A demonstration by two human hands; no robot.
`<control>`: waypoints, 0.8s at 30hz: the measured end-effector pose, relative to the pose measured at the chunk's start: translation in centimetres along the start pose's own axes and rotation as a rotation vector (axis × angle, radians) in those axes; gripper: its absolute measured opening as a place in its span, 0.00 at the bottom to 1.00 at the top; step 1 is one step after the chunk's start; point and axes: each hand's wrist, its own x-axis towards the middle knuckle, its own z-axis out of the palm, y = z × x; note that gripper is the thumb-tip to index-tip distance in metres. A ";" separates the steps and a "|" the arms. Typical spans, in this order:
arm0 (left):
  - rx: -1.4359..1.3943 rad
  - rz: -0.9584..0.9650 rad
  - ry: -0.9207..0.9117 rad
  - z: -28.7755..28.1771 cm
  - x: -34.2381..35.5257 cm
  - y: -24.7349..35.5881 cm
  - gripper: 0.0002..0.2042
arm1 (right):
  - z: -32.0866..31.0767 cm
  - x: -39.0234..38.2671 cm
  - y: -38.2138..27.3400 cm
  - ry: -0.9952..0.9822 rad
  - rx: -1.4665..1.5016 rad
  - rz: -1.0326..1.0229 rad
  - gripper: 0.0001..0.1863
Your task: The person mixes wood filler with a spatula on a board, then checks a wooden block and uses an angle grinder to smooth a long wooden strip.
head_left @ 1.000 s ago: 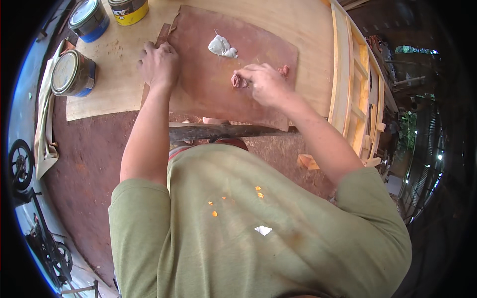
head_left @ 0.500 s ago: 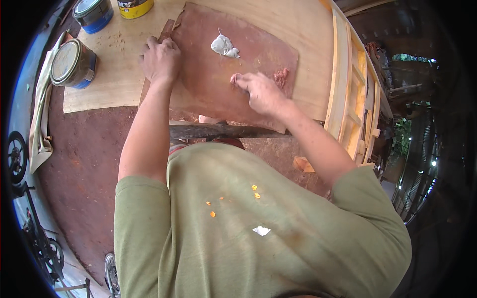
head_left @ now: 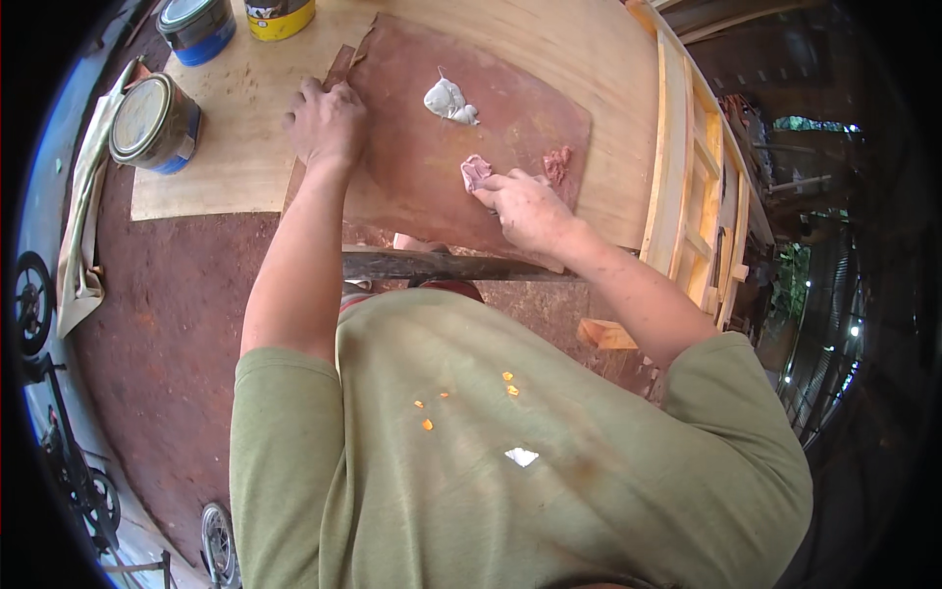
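A reddish-brown board (head_left: 412, 172) lies before me on a plywood sheet, with a lump of white paste (head_left: 449, 101) on it. My left hand (head_left: 329, 126) is closed over a narrow wooden strip (head_left: 340, 65) along the board's left edge. Over the board's right part, my right hand (head_left: 532, 208) has its fingers pressed together. Pink paste (head_left: 475, 172) shows at those fingertips; whatever tool may carry it is hidden. Rough pinkish-red paste (head_left: 557, 165) sits near the board's right edge, just beyond my right hand.
Two blue-based cans (head_left: 154, 125) and a yellow-based can (head_left: 280, 18) stand on the plywood (head_left: 226, 157) at the left and back. A ladder-like wooden frame (head_left: 677, 162) runs along the right. Below the near edge passes a dark beam (head_left: 442, 264). Wheels show at far left.
My right hand has turned and shifted slightly down and right, so the pink paste at its fingertips shows more fully. My left hand keeps its place on the strip. The whole view has shifted slightly.
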 end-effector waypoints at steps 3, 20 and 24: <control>0.035 -0.004 0.011 0.0 0.1 -0.3 0.17 | -5.0 2.3 0.9 -0.157 0.035 0.124 0.27; 0.037 0.021 -0.005 -0.1 0.2 0.0 0.18 | 1.1 1.4 -0.1 0.225 0.049 0.055 0.23; 0.009 0.025 0.028 -0.1 0.0 -0.1 0.17 | 1.8 -1.2 -1.3 0.034 -0.031 0.052 0.21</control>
